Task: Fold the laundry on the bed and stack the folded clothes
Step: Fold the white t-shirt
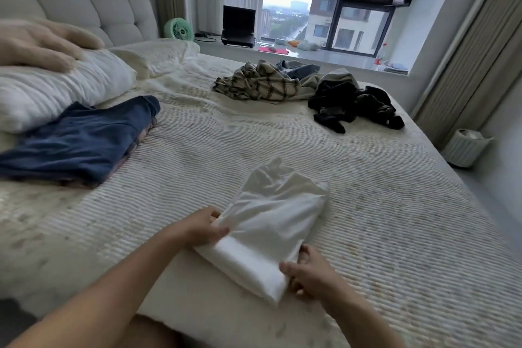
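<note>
Both hands grip folded white garment [268, 223] on bed [367, 234], 6 o'clock: left hand [202, 227] pinches left edge, right hand [309, 275] near corner. Unfolded pile [265, 80] 12 o'clock. No readable text.

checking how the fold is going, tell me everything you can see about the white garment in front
The white garment looks like thin, soft cloth, plain and unprinted. It is folded into a rough oblong of several layers, lying diagonally on the ribbed cream bedspread near the bed's near edge. Its far end is rumpled, with a loose peak sticking up; the near end is a thicker folded edge. The left hand pinches its left side, and the right hand grips its near right corner. Nothing else touches it.
</note>
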